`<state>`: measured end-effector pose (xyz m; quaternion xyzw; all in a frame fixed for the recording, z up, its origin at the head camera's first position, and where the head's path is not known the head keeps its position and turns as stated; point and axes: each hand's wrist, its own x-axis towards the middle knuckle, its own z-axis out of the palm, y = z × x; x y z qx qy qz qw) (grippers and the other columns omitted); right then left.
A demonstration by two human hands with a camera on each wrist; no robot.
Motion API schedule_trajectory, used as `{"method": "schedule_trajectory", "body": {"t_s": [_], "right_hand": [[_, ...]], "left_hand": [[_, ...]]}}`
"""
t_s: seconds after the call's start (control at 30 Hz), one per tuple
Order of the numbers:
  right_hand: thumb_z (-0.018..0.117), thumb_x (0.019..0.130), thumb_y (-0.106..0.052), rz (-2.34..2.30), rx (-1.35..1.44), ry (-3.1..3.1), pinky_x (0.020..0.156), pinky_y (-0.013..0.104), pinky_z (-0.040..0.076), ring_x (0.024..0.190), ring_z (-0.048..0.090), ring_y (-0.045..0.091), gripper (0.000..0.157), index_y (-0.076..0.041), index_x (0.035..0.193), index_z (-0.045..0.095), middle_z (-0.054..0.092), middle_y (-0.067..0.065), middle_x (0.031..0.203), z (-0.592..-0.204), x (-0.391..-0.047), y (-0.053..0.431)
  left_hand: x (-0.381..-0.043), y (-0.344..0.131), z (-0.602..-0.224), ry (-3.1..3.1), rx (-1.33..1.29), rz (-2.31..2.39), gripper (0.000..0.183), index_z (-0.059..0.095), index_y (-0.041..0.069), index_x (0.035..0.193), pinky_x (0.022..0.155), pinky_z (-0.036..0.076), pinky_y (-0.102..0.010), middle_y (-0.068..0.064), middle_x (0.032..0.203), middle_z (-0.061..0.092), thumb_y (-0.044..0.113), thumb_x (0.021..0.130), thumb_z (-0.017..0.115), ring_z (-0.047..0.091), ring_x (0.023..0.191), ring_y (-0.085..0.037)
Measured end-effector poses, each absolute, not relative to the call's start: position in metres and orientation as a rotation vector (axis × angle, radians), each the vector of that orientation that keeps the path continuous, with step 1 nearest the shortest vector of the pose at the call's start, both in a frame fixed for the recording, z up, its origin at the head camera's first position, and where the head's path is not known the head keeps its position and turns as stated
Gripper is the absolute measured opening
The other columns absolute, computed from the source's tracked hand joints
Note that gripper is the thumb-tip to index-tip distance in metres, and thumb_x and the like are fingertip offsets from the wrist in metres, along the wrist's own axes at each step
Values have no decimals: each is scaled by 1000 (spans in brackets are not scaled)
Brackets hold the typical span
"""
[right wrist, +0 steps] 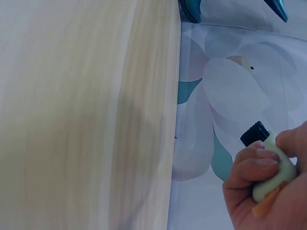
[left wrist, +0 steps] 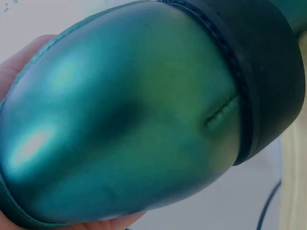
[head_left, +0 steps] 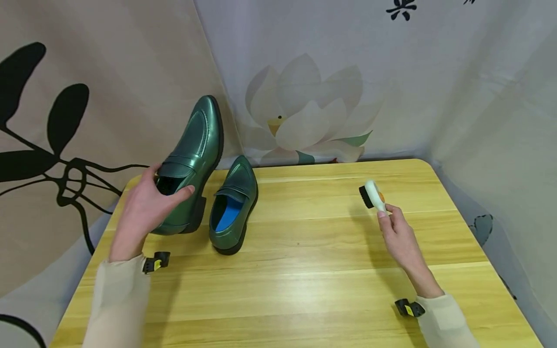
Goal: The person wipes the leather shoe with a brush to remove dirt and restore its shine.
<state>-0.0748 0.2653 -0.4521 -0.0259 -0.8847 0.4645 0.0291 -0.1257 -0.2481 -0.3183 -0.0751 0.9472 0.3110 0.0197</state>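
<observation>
High on the backdrop cloth (head_left: 448, 82), beyond the standing shoe (head_left: 239, 191) and to its right, is a black written character (head_left: 401, 7) that I cannot read for certain; farther right, the picture's edge cuts off a second black mark (head_left: 469, 1).

The standing shoe, a glossy dark green loafer, rests upright on the wooden table (head_left: 304, 270), toe toward the backdrop cloth, a bright blue insole (head_left: 229, 215) visible inside it. Just to its left, a matching held shoe (head_left: 193, 145) is raised above the table with its toe upward. Its opening is partly covered by the left hand (head_left: 145, 208), and the part of the inside that shows is dark. That hand clamps the held shoe around the opening, thumb on the side nearest the standing shoe.

Well to the right of the standing shoe, the right hand (head_left: 400, 237) has its fingers curled round the pale handle of a brush (head_left: 375, 195). The brush's black bristles point toward the standing shoe; an orange part shows on its other side.

A pale lotus print (head_left: 304, 108) spreads behind the standing shoe to its right, and a black branch print (head_left: 67, 121) lies well to its left. Each wrist, below a cream sleeve (head_left: 119, 299), wears a black-and-yellow mount (head_left: 156, 262).
</observation>
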Motion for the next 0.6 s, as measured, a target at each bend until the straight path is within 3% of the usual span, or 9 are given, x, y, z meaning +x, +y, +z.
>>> {"method": "schedule_trajectory", "body": {"t_s": [0.3,0.6], "right_hand": [[35,113,-40,1420,-98,-2709,47,29,38,58,44,15,61,9,148,37,54,19,87,-453,-70,272],[34,113,-41,1400,-103,-2706,49,30,39,60,45,16,61,9,149,36,54,19,88,-450,-67,278]], "left_hand": [[-134,-208,-311,2732,-50,1225,105,15,13,167,104,42,-67,-24,162,32,59,91,71,44,133,-45],[-147,-162,-327,2576,106,1274,100,23,17,165,110,36,-66,-16,163,32,58,88,74,41,139,-40]]}}
